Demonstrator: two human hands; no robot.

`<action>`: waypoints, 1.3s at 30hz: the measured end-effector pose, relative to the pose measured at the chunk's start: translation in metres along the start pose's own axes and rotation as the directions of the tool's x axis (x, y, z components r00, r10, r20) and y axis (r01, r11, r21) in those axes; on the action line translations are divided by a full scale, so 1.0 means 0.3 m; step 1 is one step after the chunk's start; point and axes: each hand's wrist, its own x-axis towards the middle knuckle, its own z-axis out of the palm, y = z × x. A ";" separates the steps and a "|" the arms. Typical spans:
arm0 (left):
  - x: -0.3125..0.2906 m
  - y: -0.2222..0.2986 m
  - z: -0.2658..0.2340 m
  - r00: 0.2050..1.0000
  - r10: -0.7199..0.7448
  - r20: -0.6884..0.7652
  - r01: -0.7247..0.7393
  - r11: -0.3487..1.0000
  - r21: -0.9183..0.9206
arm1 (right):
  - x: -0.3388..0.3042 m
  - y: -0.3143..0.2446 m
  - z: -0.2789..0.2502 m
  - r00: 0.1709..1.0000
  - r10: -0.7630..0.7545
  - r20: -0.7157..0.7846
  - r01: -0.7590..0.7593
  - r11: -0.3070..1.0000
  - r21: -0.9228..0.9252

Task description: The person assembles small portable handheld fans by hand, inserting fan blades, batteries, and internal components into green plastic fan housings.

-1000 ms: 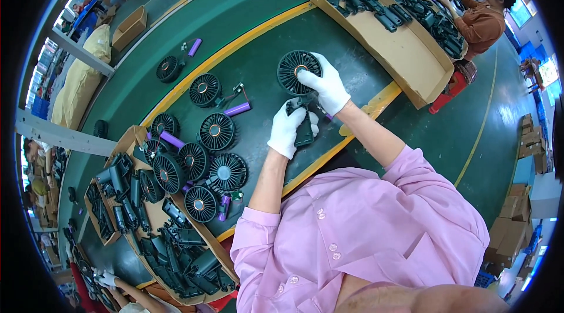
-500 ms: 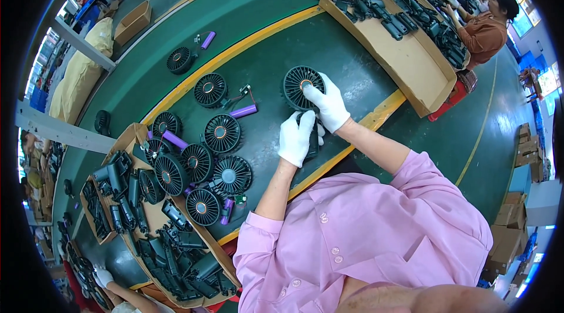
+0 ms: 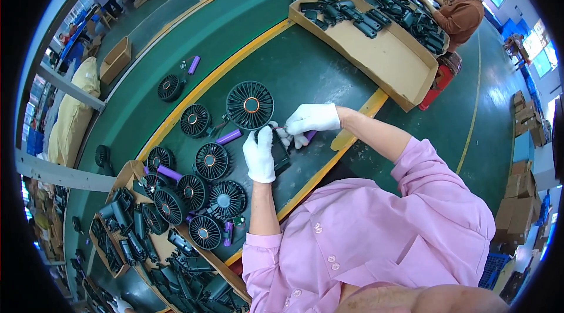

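My left hand (image 3: 259, 157), in a white glove, is closed around the neck and dark handle (image 3: 281, 159) of a handheld fan. Its round black head (image 3: 251, 105), with an orange ring at the hub, faces up beyond my fingers. To its right, my gloved right hand (image 3: 314, 120) is closed, fingertips pinched close to the handle by a thin reddish wire. From under its curled fingers sticks the end of a purple cylindrical battery (image 3: 311, 135). Another purple battery (image 3: 229, 137) lies left of the held fan, beside a loose fan head (image 3: 195, 120).
Several fan heads (image 3: 212, 161) lie clustered at left. A cardboard tray (image 3: 226, 272) of black handle parts stands at lower left. Another cardboard tray (image 3: 390, 57) is at far right, near a person (image 3: 461, 16) in brown. A green belt carries a fan (image 3: 170, 87) behind the yellow edge.
The held fan has moved left and nearer the other fans. My right hand has left the fan head and come down beside the handle, where a purple battery now shows.
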 end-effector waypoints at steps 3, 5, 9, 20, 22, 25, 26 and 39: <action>0.005 -0.019 0.008 1.000 -0.014 -0.026 0.013 0.998 -0.067 | -0.026 -0.046 0.031 0.988 0.017 -0.152 -0.051 0.974 -0.221; 0.012 -0.032 0.018 0.997 -0.039 -0.060 0.034 0.996 -0.083 | -0.026 -0.022 0.058 0.967 -0.015 -0.255 -0.053 0.965 -0.256; 0.031 -0.099 0.001 0.990 0.062 -0.124 -0.071 0.995 -0.068 | -0.010 0.014 0.094 0.894 -0.097 -0.437 -0.152 0.852 -0.501; 0.017 -0.009 -0.017 0.997 0.072 0.014 -0.071 0.993 -0.099 | 0.044 0.092 0.070 0.773 -0.243 -0.586 -0.067 0.888 -0.456; 0.032 -0.040 -0.045 0.989 0.143 -0.023 -0.143 0.989 -0.032 | 0.037 0.090 0.076 0.729 -0.254 -0.636 0.067 0.951 -0.303; 0.033 -0.035 -0.047 0.991 0.129 -0.035 -0.129 0.992 0.007 | 0.013 0.085 0.095 0.700 -0.273 -0.660 0.151 0.960 -0.236; 0.029 -0.029 -0.029 0.997 0.077 -0.008 -0.078 0.978 -0.194 | -0.001 0.076 0.099 0.701 -0.271 -0.660 0.149 0.960 -0.236; 0.029 -0.008 -0.010 0.994 -0.109 -0.005 0.104 0.954 -0.281 | -0.069 0.000 0.084 0.991 0.134 -0.004 -0.133 0.988 0.079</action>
